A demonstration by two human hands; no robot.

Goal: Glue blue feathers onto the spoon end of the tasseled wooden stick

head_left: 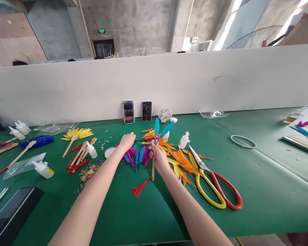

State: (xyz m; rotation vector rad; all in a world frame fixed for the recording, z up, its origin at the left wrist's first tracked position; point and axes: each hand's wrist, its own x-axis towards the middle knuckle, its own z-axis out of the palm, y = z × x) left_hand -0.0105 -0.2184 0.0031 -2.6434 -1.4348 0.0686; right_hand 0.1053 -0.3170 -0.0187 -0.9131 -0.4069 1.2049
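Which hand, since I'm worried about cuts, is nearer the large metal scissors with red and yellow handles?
Right. The right hand is left of the scissors, with long orange feathers between; the left hand is farther left.

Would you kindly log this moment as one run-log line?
Right hand: holding wooden stick with blue feathers, red tassel | Left hand: beside magenta feathers, grip unclear | Scissors: on green table, right of orange feathers
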